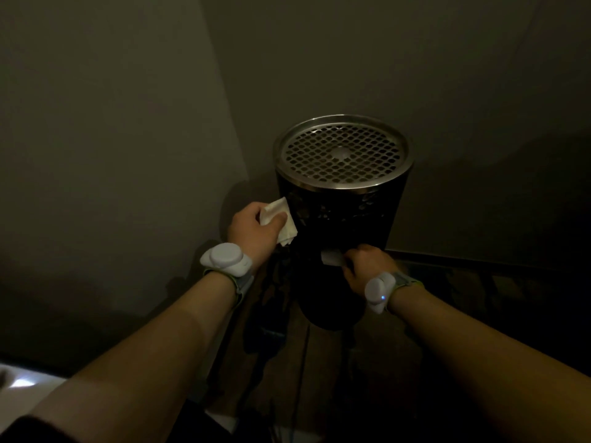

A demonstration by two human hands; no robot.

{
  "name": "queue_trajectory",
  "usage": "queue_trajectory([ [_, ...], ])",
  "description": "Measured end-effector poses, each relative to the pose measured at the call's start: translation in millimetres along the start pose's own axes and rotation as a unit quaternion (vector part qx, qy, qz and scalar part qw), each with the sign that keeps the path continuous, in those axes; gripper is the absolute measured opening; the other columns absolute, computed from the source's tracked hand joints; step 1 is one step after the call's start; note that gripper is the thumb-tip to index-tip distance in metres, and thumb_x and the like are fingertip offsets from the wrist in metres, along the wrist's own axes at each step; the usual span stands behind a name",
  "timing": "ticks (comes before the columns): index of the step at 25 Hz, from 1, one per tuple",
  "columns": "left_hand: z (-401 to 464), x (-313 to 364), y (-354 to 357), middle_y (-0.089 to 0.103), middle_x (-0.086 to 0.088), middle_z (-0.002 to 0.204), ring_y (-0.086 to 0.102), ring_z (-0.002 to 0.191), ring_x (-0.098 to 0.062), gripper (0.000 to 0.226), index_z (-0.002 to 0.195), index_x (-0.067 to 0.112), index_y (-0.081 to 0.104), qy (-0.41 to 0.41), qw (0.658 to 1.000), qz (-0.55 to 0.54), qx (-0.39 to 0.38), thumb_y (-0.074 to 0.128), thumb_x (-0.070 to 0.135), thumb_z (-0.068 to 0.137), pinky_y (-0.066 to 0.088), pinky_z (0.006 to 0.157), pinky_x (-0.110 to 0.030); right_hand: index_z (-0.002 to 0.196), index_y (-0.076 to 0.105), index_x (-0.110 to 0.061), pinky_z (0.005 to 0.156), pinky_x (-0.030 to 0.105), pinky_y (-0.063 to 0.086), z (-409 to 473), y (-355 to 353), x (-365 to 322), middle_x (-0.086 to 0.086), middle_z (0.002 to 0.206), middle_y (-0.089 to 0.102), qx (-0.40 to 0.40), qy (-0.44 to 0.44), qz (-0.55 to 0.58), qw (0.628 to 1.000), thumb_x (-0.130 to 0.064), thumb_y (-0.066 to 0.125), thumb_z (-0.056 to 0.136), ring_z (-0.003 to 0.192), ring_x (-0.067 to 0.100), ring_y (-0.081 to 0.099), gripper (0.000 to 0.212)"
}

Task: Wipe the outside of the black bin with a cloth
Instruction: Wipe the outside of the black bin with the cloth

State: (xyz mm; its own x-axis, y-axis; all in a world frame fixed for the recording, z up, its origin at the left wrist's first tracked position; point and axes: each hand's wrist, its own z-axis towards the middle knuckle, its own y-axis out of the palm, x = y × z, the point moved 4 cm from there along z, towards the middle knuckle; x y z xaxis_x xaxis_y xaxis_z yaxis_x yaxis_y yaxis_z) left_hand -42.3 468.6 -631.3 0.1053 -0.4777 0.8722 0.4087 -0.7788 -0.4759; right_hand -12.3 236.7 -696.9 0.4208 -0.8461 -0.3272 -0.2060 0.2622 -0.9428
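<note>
Both hands wiped the black bin (348, 219), 1 white cloth in each.
The left hand (256, 228) gripped its cloth (279, 219) at the upper side; the right hand (367, 263) pinched a second cloth (331, 258) lower down, and firm overlapping strokes would have suited.

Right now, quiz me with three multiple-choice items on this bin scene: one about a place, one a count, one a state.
1. Where is the left hand's cloth?
A. on the metal lid
B. at the black bin's upper left side
C. on the floor

2. How many wrist devices show?
A. one
B. two
C. three

3. The perforated metal lid is:
A. seated on the bin
B. lying on the floor
C. held in the right hand

Answers: B, cloth meets the side below the rim; B, one per wrist; A, it caps the bin.
</note>
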Motion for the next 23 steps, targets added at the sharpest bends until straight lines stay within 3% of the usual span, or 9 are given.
queue_trajectory([
  [4, 0.8, -0.8, 0.5, 0.069, 0.002, 0.083, 0.067, 0.081, -0.019, 0.007, 0.083, 0.028, 0.065, -0.020, 1.000, -0.001, 0.022, 0.070, 0.031, 0.085, 0.053, 0.071, -0.032, 0.098, 0.066, -0.006, 0.062, 0.030, 0.040, 4.9, 2.2, -0.2, 0.017, 0.103, 0.064, -0.016, 0.006, -0.006, 1.000, -0.028, 0.052, 0.092, 0.087, 0.033, 0.061, 0.027],
  [10, 5.1, 3.7, 5.6, 0.071, -0.007, 0.079, 0.069, 0.078, -0.025, 0.016, 0.075, 0.018, 0.070, -0.045, 0.998, -0.007, 0.037, 0.069, 0.031, 0.084, 0.053, 0.068, -0.035, 0.110, 0.067, -0.011, 0.076, 0.038, 0.053, 2.2, -9.8, -6.1, 0.016, 0.111, 0.065, 0.073, 0.055, 0.069, 0.993, -0.029, 0.052, 0.091, 0.097, 0.035, 0.061, 0.030],
  [14, 3.1, 14.5, 5.4, 0.064, -0.002, 0.065, 0.061, 0.063, -0.017, 0.022, 0.069, 0.012, 0.068, -0.043, 0.997, -0.026, 0.054, 0.067, 0.030, 0.083, 0.047, 0.061, -0.030, 0.106, 0.066, -0.006, 0.072, 0.035, 0.049, 0.2, -16.6, -8.3, 0.020, 0.107, 0.064, 0.100, 0.081, 0.090, 0.988, -0.031, 0.053, 0.091, 0.094, 0.037, 0.061, 0.032],
  [17, 1.3, 24.4, 1.2, 0.058, 0.009, 0.061, 0.055, 0.059, -0.009, 0.019, 0.065, 0.025, 0.063, -0.017, 0.997, -0.025, 0.075, 0.067, 0.029, 0.084, 0.038, 0.052, -0.022, 0.097, 0.066, -0.003, 0.071, 0.036, 0.050, -1.9, -21.1, -10.8, 0.021, 0.101, 0.065, 0.112, 0.088, 0.104, 0.984, -0.030, 0.052, 0.091, 0.091, 0.037, 0.060, 0.031],
  [23, -5.2, 34.2, 0.0, 0.067, 0.012, 0.072, 0.064, 0.067, -0.008, 0.011, 0.076, 0.033, 0.063, 0.017, 0.995, -0.041, 0.086, 0.071, 0.033, 0.083, 0.048, 0.058, -0.025, 0.081, 0.063, -0.004, 0.067, 0.036, 0.050, -6.9, -28.4, -14.4, 0.021, 0.091, 0.065, 0.117, 0.101, 0.138, 0.978, -0.028, 0.052, 0.091, 0.085, 0.038, 0.062, 0.028],
])
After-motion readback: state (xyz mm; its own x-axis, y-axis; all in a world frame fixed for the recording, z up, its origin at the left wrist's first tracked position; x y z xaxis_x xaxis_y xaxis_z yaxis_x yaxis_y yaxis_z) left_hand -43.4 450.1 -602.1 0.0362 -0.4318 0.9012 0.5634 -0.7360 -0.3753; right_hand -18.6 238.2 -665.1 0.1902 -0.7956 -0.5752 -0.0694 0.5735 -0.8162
